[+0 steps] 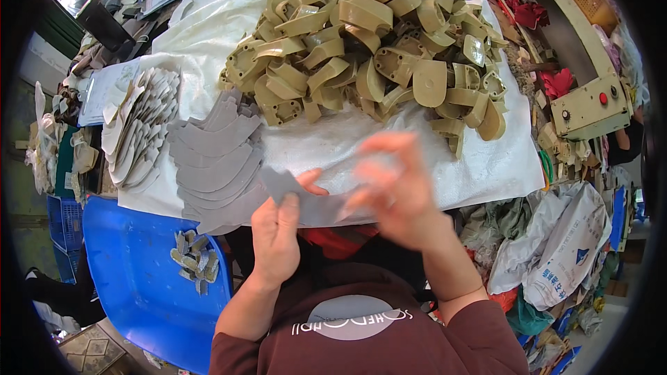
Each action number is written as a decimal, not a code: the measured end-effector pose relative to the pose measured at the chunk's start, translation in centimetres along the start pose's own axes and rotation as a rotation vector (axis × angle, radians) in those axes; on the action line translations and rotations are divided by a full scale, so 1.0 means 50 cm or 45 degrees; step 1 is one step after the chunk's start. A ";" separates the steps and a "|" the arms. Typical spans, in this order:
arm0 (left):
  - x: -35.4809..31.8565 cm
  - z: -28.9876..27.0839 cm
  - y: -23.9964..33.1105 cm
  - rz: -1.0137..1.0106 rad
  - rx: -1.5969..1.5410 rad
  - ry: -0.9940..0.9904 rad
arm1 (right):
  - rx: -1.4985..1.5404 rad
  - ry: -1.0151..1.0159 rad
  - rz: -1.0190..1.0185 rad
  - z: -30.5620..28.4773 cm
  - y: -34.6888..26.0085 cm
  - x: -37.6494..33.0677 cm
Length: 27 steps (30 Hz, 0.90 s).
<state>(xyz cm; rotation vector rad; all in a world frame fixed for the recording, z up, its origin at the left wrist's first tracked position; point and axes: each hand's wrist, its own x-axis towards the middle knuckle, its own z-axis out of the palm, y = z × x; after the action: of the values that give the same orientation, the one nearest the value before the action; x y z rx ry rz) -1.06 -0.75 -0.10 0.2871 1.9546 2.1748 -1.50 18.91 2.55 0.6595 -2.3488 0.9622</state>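
Observation:
My left hand (276, 229) grips a curved flat grey cut piece (313, 207), thumb on top, in front of my body at the table's near edge. My right hand (399, 191) is at the right end of that piece. Motion smears its fingers, so whether they pinch the piece is unclear. Just left of my left hand, a fanned stack of similar grey cut pieces (215, 156) overlaps down to the table edge. Beyond my hands rises a big heap of olive moulded shoe heels (365, 14), some showing holes.
White sheeting (306, 149) covers the table. Pale cut pieces (139, 125) stand stacked at the left. Below them, a blue plastic tub (132, 285) holds a few small scraps (196, 260). A beige machine (590, 107) with a red button stands at the right, above plastic sacks (556, 250).

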 end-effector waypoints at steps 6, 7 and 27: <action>0.011 0.024 -0.025 -0.081 -0.807 -0.103 | -1.142 0.256 0.284 -0.075 0.102 0.068; 0.012 0.027 -0.023 -0.112 -0.843 -0.089 | -1.218 0.193 0.319 -0.072 0.111 0.069; 0.006 0.011 -0.028 -0.305 -0.980 0.081 | -1.102 0.129 0.269 -0.058 0.117 0.043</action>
<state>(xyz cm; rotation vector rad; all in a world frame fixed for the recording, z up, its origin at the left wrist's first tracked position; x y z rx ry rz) -1.17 0.01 -1.41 -0.1357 0.9736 2.5672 -5.83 24.21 2.78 0.0154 -2.4497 -0.0122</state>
